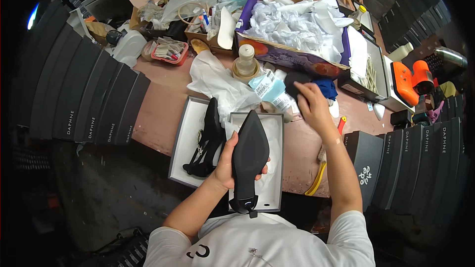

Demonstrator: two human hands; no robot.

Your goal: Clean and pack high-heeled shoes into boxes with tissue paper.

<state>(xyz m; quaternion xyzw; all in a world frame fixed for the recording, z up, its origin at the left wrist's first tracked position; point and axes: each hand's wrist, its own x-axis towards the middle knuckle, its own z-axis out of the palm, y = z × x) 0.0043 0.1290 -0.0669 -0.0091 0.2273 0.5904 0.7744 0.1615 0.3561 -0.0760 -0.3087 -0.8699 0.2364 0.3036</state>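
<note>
One black shoe (251, 148) is in our left hand (226, 169), sole up above a shallow open box (275, 188); we judge that it is gripped by its sides to leave the sole clear. Our right hand (314, 106) is at a dark pad (296, 79) over the bench (299, 163); whether it grips the pad, we cannot tell. The shoe's pointed toe aims away from us, its long axis running nearly fore and aft, the toe leaning slightly right.
</note>
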